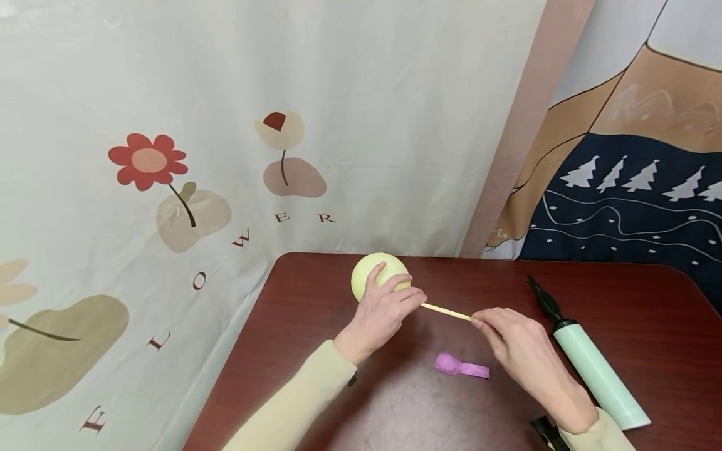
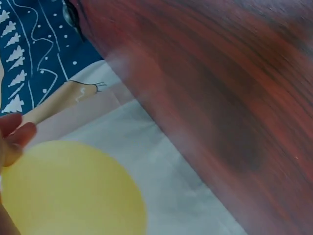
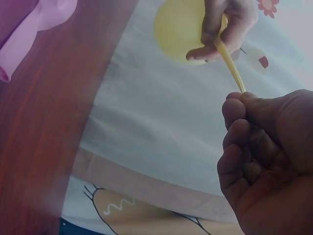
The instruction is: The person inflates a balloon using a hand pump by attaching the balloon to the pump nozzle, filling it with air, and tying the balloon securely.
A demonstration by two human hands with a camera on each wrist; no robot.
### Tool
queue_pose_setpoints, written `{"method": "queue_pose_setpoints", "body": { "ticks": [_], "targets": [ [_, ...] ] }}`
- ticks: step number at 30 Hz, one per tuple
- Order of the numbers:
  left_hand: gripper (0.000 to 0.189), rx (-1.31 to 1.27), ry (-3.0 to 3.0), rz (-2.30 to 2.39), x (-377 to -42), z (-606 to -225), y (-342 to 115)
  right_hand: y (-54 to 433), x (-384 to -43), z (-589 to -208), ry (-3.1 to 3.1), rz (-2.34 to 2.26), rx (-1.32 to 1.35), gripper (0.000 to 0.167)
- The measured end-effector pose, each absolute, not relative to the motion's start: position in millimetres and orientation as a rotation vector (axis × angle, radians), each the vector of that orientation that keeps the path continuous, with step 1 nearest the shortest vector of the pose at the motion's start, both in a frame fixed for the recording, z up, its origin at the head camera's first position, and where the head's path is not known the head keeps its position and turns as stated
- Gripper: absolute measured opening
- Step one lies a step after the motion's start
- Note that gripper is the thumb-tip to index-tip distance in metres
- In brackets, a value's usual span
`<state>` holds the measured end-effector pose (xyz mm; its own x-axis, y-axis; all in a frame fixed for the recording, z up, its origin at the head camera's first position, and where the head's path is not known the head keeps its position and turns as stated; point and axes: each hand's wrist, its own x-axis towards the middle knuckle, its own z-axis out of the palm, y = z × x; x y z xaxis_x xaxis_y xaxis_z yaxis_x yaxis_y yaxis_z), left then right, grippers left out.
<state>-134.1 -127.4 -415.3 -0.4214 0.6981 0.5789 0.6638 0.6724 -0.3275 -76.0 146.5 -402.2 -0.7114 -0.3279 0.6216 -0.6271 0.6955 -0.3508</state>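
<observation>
Balloon (image 1: 363, 274), yellow and puffed up, is in the left hand (image 1: 385, 308) near the far edge of the table (image 1: 310, 319). That hand's fingers grip its long neck (image 1: 447, 311) by the round part. The right hand (image 1: 527, 351) pinches the neck's tip. This looks like the stretching step; the next move seems to need both grips tight. A limp purple balloon (image 1: 449, 364) lies nearer, with a green pump (image 1: 600, 374) on the right.

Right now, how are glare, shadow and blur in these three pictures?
Head view: fairly sharp, pale sheen on the wooden tabletop below the purple balloon. Left wrist view: hazy, inflated yellow balloon soft, dark blurred shadow on the tabletop. Right wrist view: right hand dim, upper right corner washed out.
</observation>
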Motion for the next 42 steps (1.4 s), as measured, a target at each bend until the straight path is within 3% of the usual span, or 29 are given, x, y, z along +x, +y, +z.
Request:
{"method": "queue_pose_setpoints", "body": {
  "ticks": [15, 18, 20, 22, 23, 24, 26, 27, 29, 31, 38, 42],
  "targets": [
    [0.027, -0.983, -1.989, 0.005, -140, -416, -141, 162, -57, -389, -2.413, 0.698, 0.75, 0.006],
    [0.026, -1.003, -2.04, -0.007, -133, -414, -136, 164, -62, -383, -2.362, 0.657, 0.767, 0.025],
    [0.025, -1.022, -2.095, -0.015, -128, -411, -132, 165, -70, -379, -2.28, 0.638, 0.771, 0.025],
    [0.025, -1.051, -2.155, -0.033, -123, -408, -127, 167, -77, -375, -2.218, 0.629, 0.762, 0.044],
    [0.024, -1.072, -2.179, -0.05, -121, -407, -125, 167, -80, -373, -2.192, 0.633, 0.757, 0.043],
    [0.024, -1.094, -2.205, -0.08, -118, -404, -122, 168, -83, -371, -2.173, 0.648, 0.751, 0.032],
    [0.023, -1.151, -2.258, -0.185, -114, -401, -118, 168, -89, -368, -2.163, 0.666, 0.732, 0.01],
    [0.021, -1.188, -2.289, -0.257, -112, -399, -116, 167, -92, -366, -2.169, 0.677, 0.718, 0.009],
    [0.019, -1.278, -2.355, -0.424, -108, -397, -113, 165, -97, -365, -2.189, 0.702, 0.686, 0.029],
    [0.023, -1.371, -2.432, -0.61, -106, -394, -112, 162, -101, -365, -2.216, 0.717, 0.65, 0.032],
    [0.035, -1.731, -2.474, -1.182, -105, -389, -109, 150, -114, -377, -2.249, 0.842, 0.621, 0.027],
    [0.039, -1.78, -2.451, -1.447, -101, -386, -109, 140, -120, -388, -2.26, 0.945, 0.634, 0.022]
  ]
}}
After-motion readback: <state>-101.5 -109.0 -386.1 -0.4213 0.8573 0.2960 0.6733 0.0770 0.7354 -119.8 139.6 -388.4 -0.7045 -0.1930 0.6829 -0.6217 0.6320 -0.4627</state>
